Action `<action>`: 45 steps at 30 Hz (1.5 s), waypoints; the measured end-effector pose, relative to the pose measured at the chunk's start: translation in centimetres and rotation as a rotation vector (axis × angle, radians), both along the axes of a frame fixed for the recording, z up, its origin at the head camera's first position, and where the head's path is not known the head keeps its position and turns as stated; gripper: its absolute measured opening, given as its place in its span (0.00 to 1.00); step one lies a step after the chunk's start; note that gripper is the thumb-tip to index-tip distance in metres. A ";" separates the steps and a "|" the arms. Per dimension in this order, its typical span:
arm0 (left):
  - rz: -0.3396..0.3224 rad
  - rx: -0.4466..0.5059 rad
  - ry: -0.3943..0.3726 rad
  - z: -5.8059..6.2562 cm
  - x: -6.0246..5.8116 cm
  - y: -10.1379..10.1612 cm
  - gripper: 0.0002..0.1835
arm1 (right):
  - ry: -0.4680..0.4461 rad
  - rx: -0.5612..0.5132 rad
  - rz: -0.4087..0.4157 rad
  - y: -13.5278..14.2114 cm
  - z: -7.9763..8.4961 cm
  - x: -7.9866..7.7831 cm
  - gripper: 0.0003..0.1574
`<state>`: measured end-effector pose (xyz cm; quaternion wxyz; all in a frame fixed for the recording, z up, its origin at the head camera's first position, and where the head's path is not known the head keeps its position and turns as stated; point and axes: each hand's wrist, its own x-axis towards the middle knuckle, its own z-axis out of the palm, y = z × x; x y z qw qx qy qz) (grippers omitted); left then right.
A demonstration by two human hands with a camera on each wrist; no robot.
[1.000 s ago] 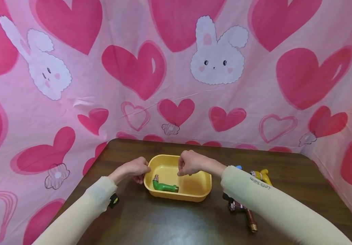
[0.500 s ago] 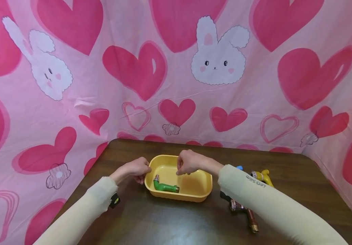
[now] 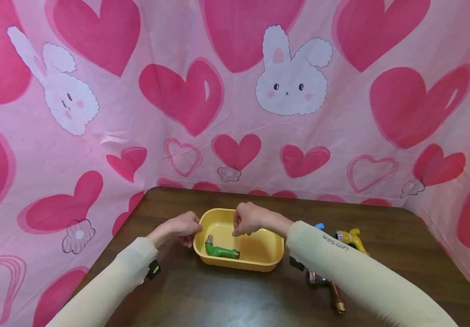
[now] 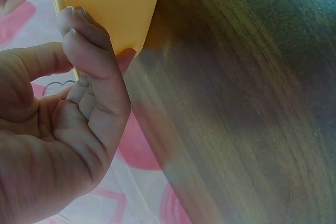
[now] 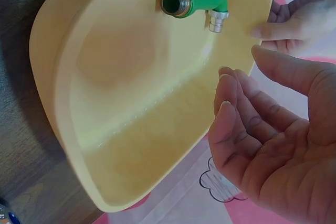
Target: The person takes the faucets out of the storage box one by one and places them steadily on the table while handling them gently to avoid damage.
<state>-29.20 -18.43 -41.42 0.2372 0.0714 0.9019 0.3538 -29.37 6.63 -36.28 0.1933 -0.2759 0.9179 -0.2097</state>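
A yellow plastic tub (image 3: pixel 243 266) sits on the table. Inside, toward its near left, lies a green tap (image 3: pixel 221 252); the right wrist view shows its threaded inlet and metal spout end. My left hand (image 3: pixel 182 227) pinches the tub's left rim between thumb and fingers, with the tub wall (image 4: pixel 113 9) between them in the left wrist view. Over the tub's far middle hovers my right hand (image 3: pixel 250 219). Its fingers (image 5: pixel 231 114) are loosely bent and nothing is between them and the thumb.
To the right on the dark wooden table (image 3: pixel 202 299) are a yellow tap (image 3: pixel 356 240), a red-brown tap (image 3: pixel 336 295) and part of a blue thing (image 3: pixel 319 226), partly covered by my right sleeve (image 3: pixel 341 268). A pink heart-print cloth (image 3: pixel 235 113) hangs behind the table.
My right hand has shifted slightly left over the tub, uncovering more of the yellow tap. The left hand keeps its hold on the rim, and the green tap lies as before.
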 end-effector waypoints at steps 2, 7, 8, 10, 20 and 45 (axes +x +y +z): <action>-0.001 0.001 0.003 -0.1 0.0 0.0 0.11 | 0.001 0.000 0.004 -0.2 -0.1 0.0 0.13; -0.001 -0.001 0.006 -0.2 0.0 0.0 0.12 | -0.009 0.004 0.008 -0.9 -0.3 0.0 0.13; -0.002 -0.001 0.007 -0.2 0.0 0.0 0.12 | -0.010 0.009 0.011 -1.1 -0.3 0.0 0.14; -0.001 -0.001 0.010 -0.2 0.1 0.0 0.12 | -0.010 0.020 0.018 -1.3 -0.4 -0.1 0.14; 0.001 0.002 0.011 -0.4 0.2 0.1 0.12 | 0.000 0.047 0.073 -2.0 -0.5 -0.3 0.12; -0.003 -0.010 0.001 0.0 0.0 0.1 0.11 | -0.083 0.182 0.202 -2.9 -1.8 -1.6 0.08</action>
